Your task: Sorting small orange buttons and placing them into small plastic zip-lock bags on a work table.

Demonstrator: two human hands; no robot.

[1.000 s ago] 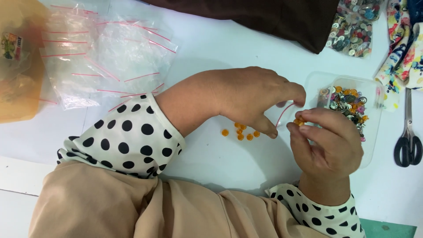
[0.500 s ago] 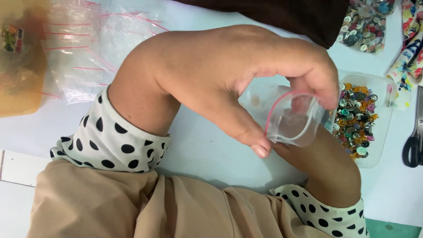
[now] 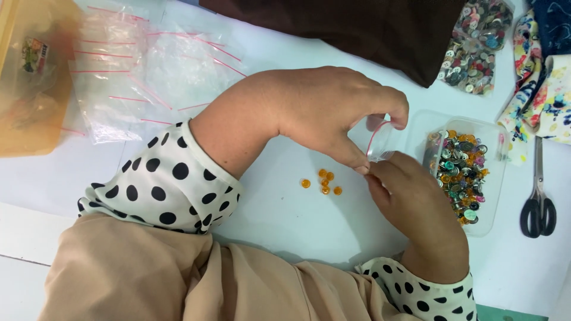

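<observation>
Both my hands, left (image 3: 324, 113) and right (image 3: 416, 202), pinch the little bag (image 3: 380, 141) open mid-frame; orange buttons (image 3: 324, 181) wait below, needing scooping

Clear glossy plastic bag (image 3: 380, 141), shiny orange buttons (image 3: 324, 181), matt white table (image 3: 285, 226)

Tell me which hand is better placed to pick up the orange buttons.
Probably the right hand. Its fingertips only touch the lower edge of the small bag, beside the orange buttons. The left hand pinches the bag's mouth, so it is taken up.
</observation>
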